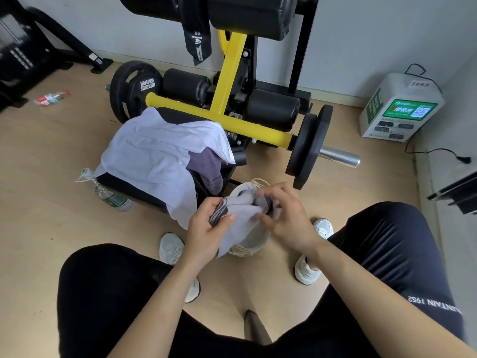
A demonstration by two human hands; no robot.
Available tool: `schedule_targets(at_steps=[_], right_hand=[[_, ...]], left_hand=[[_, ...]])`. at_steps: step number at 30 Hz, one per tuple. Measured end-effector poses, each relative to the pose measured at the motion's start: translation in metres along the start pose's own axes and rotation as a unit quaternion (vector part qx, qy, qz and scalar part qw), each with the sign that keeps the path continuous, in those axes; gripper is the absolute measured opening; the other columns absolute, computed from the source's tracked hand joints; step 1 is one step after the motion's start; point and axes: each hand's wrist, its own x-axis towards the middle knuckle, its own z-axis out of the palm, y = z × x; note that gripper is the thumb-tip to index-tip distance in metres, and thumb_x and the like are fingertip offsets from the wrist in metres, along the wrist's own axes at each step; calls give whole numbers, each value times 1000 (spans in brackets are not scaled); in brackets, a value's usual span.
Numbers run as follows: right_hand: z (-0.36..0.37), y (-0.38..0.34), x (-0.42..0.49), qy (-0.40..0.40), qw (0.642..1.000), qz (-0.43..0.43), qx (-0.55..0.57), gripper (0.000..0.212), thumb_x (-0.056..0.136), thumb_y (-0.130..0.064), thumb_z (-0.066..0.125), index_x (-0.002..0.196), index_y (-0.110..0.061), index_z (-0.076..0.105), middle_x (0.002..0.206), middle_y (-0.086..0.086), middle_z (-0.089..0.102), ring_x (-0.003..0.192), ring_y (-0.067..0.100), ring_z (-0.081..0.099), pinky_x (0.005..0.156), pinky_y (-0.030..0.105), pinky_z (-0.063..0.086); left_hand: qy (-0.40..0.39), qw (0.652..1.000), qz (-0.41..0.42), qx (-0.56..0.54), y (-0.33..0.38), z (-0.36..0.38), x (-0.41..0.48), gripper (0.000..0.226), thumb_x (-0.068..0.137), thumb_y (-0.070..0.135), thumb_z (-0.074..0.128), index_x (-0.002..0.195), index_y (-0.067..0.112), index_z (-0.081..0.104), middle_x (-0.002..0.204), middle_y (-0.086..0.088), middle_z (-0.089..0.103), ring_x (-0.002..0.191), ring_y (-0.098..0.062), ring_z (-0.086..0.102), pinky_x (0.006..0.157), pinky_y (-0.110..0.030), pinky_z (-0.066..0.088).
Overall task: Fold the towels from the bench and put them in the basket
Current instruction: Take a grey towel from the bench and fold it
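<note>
Hammer Strength wt plate (131,90) at L end of yellow crossbar (219,122). Two plain blk plates (309,146) at R end, chrome sleeve (340,157) sticking out past them. Two blk roller pads (273,109) behind crossbar. Blk strap (197,40) w/ grey stripes hangs off upper pad (247,14). Wood floor (51,151): red-label bottle (51,97) lying far L, green-label bottle (113,198) lying nearer. White power-bank kiosk (400,107) w/ green QR sticker by R wall, blk cable (438,152) w/ plug beside it. White sneakers (171,248) on floor.

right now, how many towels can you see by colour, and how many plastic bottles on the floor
white towel: 1, on the bench
purple towel: 1, partly under the white towel
grey towel: 1, held by left hand and right hand
plastic bottles: 2
total: 5
</note>
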Motion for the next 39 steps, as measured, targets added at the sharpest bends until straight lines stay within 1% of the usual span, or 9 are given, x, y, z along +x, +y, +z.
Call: schedule_targets(at_steps=[4, 7, 12, 15, 23, 27, 31, 35, 39], right_hand=[[-8, 13, 5, -106, 989, 25, -97, 29, 74, -29, 82, 100, -35, 70, 128, -8, 46, 116, 25, 35, 105, 30, 30], [-15, 17, 7, -132, 986, 35, -93, 19, 78, -33, 82, 93, -30, 71, 136, -11, 47, 122, 20, 34, 109, 42, 33], [-22, 10, 12, -106, 988, 92, 65, 21, 77, -22, 85, 71, -17, 65, 86, 5, 70, 80, 22, 64, 79, 48, 55], [-19, 9, 13, -69, 981, 105, 148, 29, 75, -12, 86, 81, -15, 57, 76, 2, 62, 71, 14, 57, 63, 37, 49], [-14, 1, 9, -58, 978, 118, 159, 18, 87, -22, 76, 103, -17, 70, 95, 2, 68, 83, 5, 61, 77, 28, 51], [-15, -1, 5, -105, 985, 51, 125, 34, 90, -13, 71, 121, -24, 62, 86, 3, 58, 76, 6, 52, 73, 23, 46], [-14, -4, -2, -233, 968, -34, 89, 47, 95, -4, 62, 139, -20, 56, 123, -2, 61, 113, 5, 56, 94, 17, 44], [-7, 0, -3, -273, 961, -34, 6, 50, 95, -5, 61, 137, -30, 59, 103, 12, 45, 88, 16, 48, 79, 13, 39], [-6, 4, 0, -234, 972, 22, -21, 48, 93, -6, 63, 135, -28, 60, 96, 2, 42, 79, 0, 45, 77, 7, 35]], left_hand=[[-37, 999, -3, -26, 6, -15, 0, 34, 85, 41, 69, 111, 20, 65, 103, -1, 74, 96, -16, 70, 85, -31, 56], [-42, 998, -20, -36, 4, -26, 3, 26, 89, 35, 69, 112, 24, 66, 109, -3, 75, 104, -25, 71, 94, -47, 57], [3, 996, -59, -60, -5, -31, 9, 18, 95, 27, 64, 113, 21, 67, 111, 0, 77, 110, -23, 71, 101, -54, 54], [20, 995, -74, -64, -9, -27, 11, 21, 97, 28, 63, 114, 15, 66, 112, 0, 77, 110, -20, 70, 101, -50, 53], [34, 992, -112, -54, -12, -19, 11, 11, 100, 24, 65, 106, 16, 70, 105, -1, 77, 103, -24, 71, 94, -47, 56], [53, 989, -126, -47, -18, -19, 13, 22, 92, 37, 67, 92, 16, 69, 94, -13, 72, 86, -26, 67, 82, -50, 54], [57, 985, -160, -36, -26, -19, 19, 22, 97, 26, 68, 77, 18, 63, 68, 11, 56, 69, -7, 50, 71, -27, 41], [47, 986, -158, -17, -30, -19, 23, 16, 97, 25, 68, 91, 10, 67, 79, 2, 63, 76, -11, 53, 75, -31, 42], [34, 987, -150, -39, -22, -19, 21, 23, 88, 35, 71, 99, 14, 71, 98, -6, 76, 89, -14, 66, 83, -35, 52]])
